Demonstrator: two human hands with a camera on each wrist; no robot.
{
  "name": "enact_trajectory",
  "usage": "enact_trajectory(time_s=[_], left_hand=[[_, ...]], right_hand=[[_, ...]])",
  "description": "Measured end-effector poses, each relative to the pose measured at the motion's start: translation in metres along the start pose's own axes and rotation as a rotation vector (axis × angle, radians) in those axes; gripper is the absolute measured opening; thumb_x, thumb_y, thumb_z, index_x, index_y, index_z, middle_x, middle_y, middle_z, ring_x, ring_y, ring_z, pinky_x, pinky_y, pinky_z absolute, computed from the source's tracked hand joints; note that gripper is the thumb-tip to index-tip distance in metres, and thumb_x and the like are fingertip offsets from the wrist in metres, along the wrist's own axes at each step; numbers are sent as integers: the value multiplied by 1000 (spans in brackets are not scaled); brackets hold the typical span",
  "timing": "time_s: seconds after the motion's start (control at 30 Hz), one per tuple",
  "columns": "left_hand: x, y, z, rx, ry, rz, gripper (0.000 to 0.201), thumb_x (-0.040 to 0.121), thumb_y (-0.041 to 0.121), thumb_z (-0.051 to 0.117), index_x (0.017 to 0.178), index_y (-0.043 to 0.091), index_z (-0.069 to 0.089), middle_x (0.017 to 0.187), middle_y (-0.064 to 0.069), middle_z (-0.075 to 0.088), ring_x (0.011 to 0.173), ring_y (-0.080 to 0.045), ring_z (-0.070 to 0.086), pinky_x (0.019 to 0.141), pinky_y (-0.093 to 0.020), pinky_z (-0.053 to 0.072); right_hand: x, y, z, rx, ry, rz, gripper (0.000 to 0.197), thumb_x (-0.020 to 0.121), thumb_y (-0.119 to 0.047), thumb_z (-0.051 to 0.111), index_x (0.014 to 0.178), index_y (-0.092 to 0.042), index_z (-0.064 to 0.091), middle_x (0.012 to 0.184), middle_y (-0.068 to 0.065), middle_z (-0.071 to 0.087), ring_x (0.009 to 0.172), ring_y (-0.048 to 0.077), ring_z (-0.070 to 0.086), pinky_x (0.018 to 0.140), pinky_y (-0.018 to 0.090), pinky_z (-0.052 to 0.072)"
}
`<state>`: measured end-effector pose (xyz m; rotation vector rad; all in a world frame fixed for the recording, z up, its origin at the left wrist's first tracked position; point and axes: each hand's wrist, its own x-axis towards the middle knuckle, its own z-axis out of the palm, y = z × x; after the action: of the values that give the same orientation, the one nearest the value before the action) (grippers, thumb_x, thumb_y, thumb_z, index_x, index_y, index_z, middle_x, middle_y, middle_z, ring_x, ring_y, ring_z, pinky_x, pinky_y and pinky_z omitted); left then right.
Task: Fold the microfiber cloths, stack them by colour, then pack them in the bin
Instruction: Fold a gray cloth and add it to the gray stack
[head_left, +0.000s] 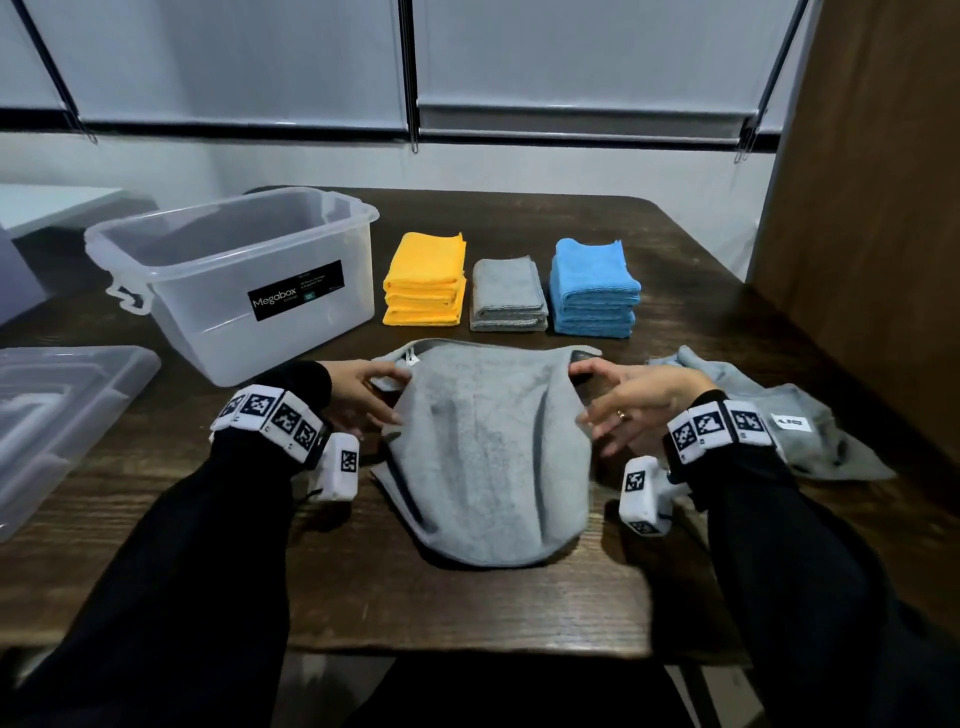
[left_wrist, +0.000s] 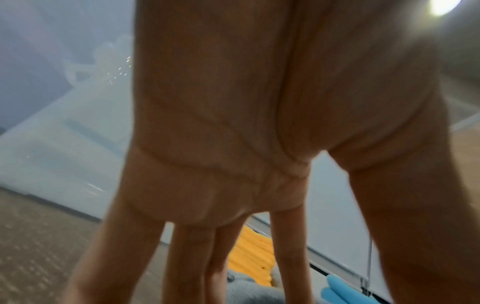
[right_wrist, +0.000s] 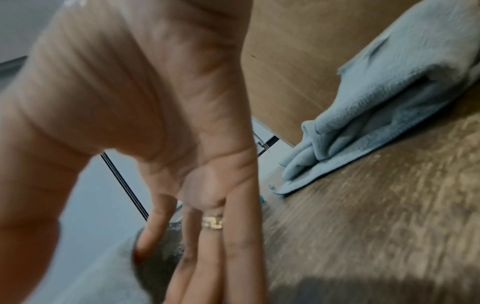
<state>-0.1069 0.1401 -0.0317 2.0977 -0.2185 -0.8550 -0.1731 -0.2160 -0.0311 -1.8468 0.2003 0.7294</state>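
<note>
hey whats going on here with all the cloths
A person is folding microfiber cloths at a wooden table. Both the left hand and the right hand are on the far corners of a grey cloth lying in front of them. Behind it sit folded stacks: yellow, grey and blue. Another crumpled grey cloth waits on the right. The clear bin looks empty, its lid lying off to the left.

It looked like a plain office or test room: a dark wood bench (head_left: 519, 597), grey roller blinds (head_left: 571, 57) at 12 o'clock, a brown partition (head_left: 872, 208) at 3 o'clock.
</note>
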Motion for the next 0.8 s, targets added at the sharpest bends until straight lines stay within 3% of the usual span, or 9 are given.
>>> enact_trajectory(time_s=[0.13, 0.23, 0.33, 0.43, 0.5, 0.6, 0.67, 0.73, 0.8], left_hand=[[-1, -2, 19, 72, -61, 16, 92, 69, -9, 74, 135, 36, 27, 66, -9, 66, 56, -19, 62, 50, -28, 51], [0, 1, 24, 73, 11, 33, 72, 78, 1, 72, 133, 32, 37, 81, -8, 61, 63, -18, 56, 56, -25, 48], [-3, 0, 9, 101, 136, 60, 44, 81, 14, 72, 119, 25, 53, 87, -8, 58, 74, -19, 55, 67, -27, 48], [-16, 0, -13, 292, 133, 45, 28, 81, 17, 72, 105, 16, 57, 108, -6, 56, 94, -15, 53, 72, -12, 44], [-27, -1, -22, 465, 76, -71, 23, 80, 20, 74, 98, 12, 64, 112, -8, 62, 93, -13, 53, 74, -13, 42], [-34, -9, -26, 565, 136, -261, 86, 30, 61, 88, 95, 8, 69, 92, -11, 71, 74, -19, 62, 63, -24, 46], [-35, -8, -19, 437, 257, -224, 74, 46, 55, 85, 96, 5, 65, 77, -13, 67, 58, -21, 60, 50, -24, 47], [-29, -3, -12, 396, 430, -78, 36, 81, 36, 70, 101, 7, 63, 82, -14, 67, 63, -22, 61, 54, -26, 51], [-16, 3, -4, 450, 522, 62, 15, 92, 15, 58, 102, 7, 66, 101, -17, 69, 83, -25, 63, 73, -29, 51]], right_hand=[[-10, -7, 1, -285, 137, 113, 32, 87, -8, 68, 116, -12, 54, 65, 0, 48, 48, 7, 39, 39, 15, 34], [-16, -11, -6, -452, 286, 168, 27, 85, -22, 72, 105, -8, 61, 50, -2, 45, 38, 7, 36, 34, 16, 28], [-23, -14, -9, -612, 330, 253, 35, 84, -26, 71, 106, 1, 66, 48, -1, 50, 45, 12, 42, 42, 22, 34], [-31, -18, -13, -817, 376, 326, 47, 79, -38, 72, 110, -3, 66, 70, 2, 62, 71, 19, 57, 65, 30, 45], [-37, -20, -14, -878, 362, 417, 50, 72, -45, 79, 106, -11, 64, 80, 2, 63, 77, 18, 61, 66, 28, 49], [-30, -19, -19, -813, 234, 574, 61, 48, -56, 91, 85, -10, 77, 87, 5, 75, 86, 20, 69, 85, 33, 54], [-9, -17, -32, -875, 187, 550, 93, 32, -74, 85, 103, -16, 74, 108, 5, 73, 103, 24, 67, 98, 42, 49], [-10, -28, -21, -996, 230, 447, 100, 47, -82, 73, 125, -20, 62, 128, 4, 63, 115, 25, 60, 103, 44, 45], [-29, -47, 5, -979, 277, 323, 77, 82, -63, 61, 144, -20, 43, 144, 4, 48, 128, 26, 49, 106, 40, 40]])
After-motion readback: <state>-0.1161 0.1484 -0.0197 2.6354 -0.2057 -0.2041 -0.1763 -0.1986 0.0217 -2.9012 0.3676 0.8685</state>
